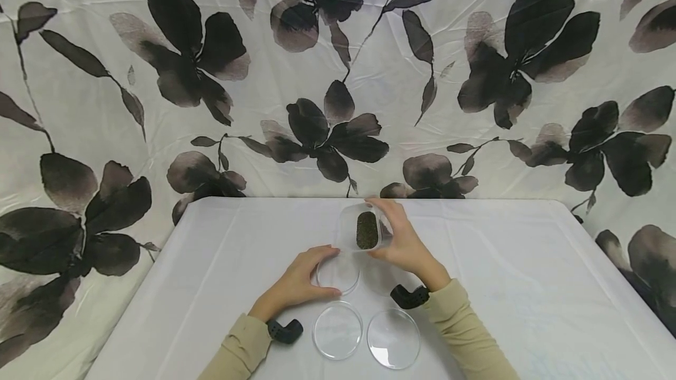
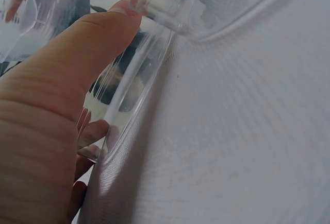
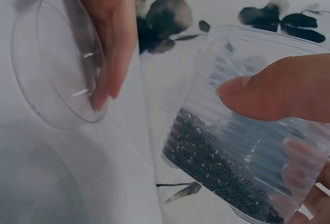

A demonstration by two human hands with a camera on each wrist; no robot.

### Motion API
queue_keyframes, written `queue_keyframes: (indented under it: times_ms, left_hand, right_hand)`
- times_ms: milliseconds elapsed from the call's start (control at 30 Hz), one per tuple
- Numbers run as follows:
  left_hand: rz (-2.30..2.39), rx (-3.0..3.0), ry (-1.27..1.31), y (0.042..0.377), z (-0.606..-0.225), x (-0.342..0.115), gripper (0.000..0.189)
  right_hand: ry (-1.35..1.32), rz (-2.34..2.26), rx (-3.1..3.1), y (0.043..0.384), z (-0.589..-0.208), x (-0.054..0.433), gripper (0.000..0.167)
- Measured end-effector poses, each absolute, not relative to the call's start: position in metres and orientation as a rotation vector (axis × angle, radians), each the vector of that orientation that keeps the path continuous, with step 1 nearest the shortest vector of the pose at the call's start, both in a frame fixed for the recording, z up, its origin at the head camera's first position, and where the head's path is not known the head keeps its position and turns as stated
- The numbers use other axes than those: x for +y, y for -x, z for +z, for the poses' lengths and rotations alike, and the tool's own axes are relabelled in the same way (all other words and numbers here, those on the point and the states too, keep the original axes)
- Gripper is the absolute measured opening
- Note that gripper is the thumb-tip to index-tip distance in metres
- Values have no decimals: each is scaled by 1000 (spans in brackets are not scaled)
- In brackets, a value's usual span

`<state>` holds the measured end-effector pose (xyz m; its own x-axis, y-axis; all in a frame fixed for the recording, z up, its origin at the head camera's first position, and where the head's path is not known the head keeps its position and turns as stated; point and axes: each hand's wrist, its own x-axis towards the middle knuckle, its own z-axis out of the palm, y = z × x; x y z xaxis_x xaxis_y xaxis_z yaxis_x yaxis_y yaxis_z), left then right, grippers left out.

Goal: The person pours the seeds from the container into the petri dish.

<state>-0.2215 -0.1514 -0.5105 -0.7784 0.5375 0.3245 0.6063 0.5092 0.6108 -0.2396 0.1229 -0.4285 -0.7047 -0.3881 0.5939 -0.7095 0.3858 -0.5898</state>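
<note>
My left hand (image 1: 298, 279) grips a clear round petri dish (image 1: 338, 273), thumb and fingers on opposite sides of its rim. In the right wrist view, this dish (image 3: 56, 64) looks bare inside. Just beyond it, my right hand (image 1: 409, 245) holds a clear, ribbed plastic tub (image 1: 347, 228) by its sides. Small dark seeds or grains (image 3: 216, 167) have slid to one side of the tub, which is tilted above the table. The left wrist view catches part of the tub (image 2: 64, 20) behind my left thumb (image 2: 77, 54).
Two more clear round dishes lie side by side nearer me, a left one (image 1: 338, 333) and a right one (image 1: 393, 339). A white cloth covers the table (image 1: 528, 286). A flower-printed sheet (image 1: 401, 87) hangs behind its far edge. Black wrist devices sit on both wrists.
</note>
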Motion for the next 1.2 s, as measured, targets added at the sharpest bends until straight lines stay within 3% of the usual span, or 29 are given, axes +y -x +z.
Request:
queue_keyframes:
  times_ms: [833,1200]
  left_hand:
    - [-1106,-2657,995,222,-511,-153,81]
    - [-1112,-2657,989,221,-509,-152,81]
  right_hand:
    - [-1166,837,-2289,233,-432,105,101]
    - [-1192,721,-2248,232,-437,99,95]
